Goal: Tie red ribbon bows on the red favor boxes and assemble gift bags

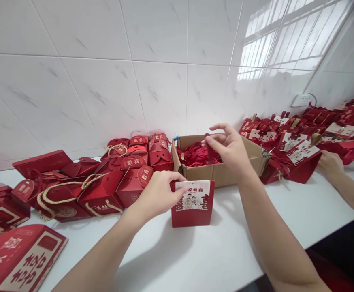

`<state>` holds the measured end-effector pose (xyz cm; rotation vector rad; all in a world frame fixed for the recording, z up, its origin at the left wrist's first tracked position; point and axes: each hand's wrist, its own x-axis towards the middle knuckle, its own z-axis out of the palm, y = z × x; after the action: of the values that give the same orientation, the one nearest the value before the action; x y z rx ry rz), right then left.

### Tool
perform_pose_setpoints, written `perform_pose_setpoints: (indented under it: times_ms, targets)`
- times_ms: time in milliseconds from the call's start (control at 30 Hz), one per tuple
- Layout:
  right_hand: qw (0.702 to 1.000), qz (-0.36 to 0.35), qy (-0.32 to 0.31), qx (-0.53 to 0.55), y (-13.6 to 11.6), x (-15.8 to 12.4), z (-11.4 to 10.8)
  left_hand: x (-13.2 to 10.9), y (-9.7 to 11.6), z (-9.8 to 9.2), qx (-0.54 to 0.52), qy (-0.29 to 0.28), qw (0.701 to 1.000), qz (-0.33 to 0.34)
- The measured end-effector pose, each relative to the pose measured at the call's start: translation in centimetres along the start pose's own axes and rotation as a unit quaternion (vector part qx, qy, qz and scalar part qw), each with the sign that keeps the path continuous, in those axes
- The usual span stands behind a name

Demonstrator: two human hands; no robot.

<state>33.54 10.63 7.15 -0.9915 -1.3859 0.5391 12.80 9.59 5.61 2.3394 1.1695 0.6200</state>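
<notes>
A red gift box (190, 217) with a white printed panel showing a couple stands upright on the white table. My left hand (161, 190) pinches its top left edge between thumb and fingers. Over an open cardboard box (222, 175) behind it, my right hand (228, 147) holds a dark red ribbon (210, 154) between thumb and forefinger, the other fingers raised. Inside the cardboard box lies a heap of red ribbons (195, 155), partly hidden by its front wall.
Left of me stand several red boxes (101, 194), some with rope handles, and a larger red box (22, 259) nearer the front. Finished-looking red boxes (298, 151) crowd the right. Another person's hand (331, 164) is there. A tiled wall (161, 93) rises behind.
</notes>
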Motion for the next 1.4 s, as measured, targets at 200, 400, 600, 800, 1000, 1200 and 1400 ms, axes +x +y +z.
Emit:
perform_pose_setpoints:
  times_ms: [200, 400, 600, 800, 1000, 1200, 1400]
  targets:
    - [0.992, -0.059, 0.045, -0.101, 0.4, -5.9, 3.9, -0.2, 0.4, 0.3, -0.008, -0.007, 1.0, -0.001]
    - [0.991, -0.03, 0.124, -0.035, 3.2, -9.1, 4.6, -1.6, 2.0, 0.6, -0.053, -0.054, 0.997, -0.004]
    - [0.991, -0.078, 0.075, 0.083, 3.0, -9.8, 3.8, -3.5, 3.9, -0.5, -0.046, -0.112, 0.992, 0.024]
    - [0.971, -0.129, -0.031, 0.197, 2.4, -10.1, 2.7, -3.2, 3.3, -1.2, -0.184, -0.068, 0.979, 0.051]
    - [0.955, -0.136, -0.087, 0.25, 2.3, -10.4, 2.3, -2.7, 3.2, 0.6, -0.252, 0.006, 0.96, 0.12]
    - [0.95, -0.151, -0.106, 0.252, 2.5, -10.4, 2.4, -2.6, 3.1, 0.2, -0.202, 0.04, 0.97, 0.131]
    - [0.957, -0.153, -0.096, 0.226, 2.4, -10.3, 2.8, -2.7, 3.0, 0.1, -0.167, 0.024, 0.978, 0.12]
